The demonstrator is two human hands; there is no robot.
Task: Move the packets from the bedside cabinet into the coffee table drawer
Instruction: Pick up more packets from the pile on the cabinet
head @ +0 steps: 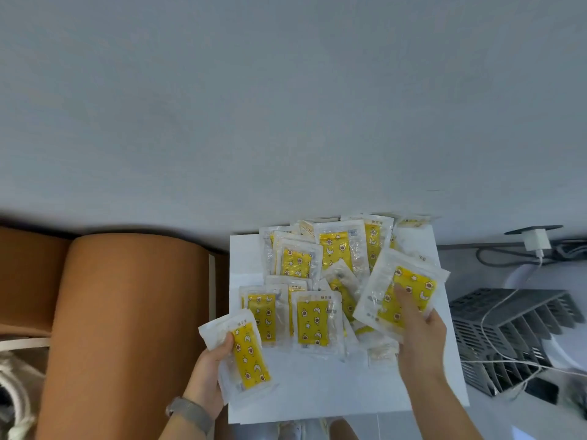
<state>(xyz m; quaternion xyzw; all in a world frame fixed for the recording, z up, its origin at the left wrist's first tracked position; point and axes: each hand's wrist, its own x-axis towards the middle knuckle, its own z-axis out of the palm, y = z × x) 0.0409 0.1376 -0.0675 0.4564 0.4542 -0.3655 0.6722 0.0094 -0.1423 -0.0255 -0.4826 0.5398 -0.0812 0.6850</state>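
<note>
Several clear packets with yellow patterned inserts (pixel 313 319) lie heaped on the white top of the bedside cabinet (pixel 317 392). My left hand (pixel 211 360) grips one packet (pixel 246 350) at the cabinet's front left edge, lifted off the surface. My right hand (pixel 419 331) pinches a second packet (pixel 401 292) on the right side of the heap, thumb on top and fingers underneath, tilted up above the others. The coffee table drawer is not in view.
A tan padded headboard (pixel 127 328) stands left of the cabinet, against a grey wall. On the right sit a grey slatted rack (pixel 508 338), white cables (pixel 495 312) and a charger plugged into a socket (pixel 536 241). Shoes (pixel 298 431) show at the bottom.
</note>
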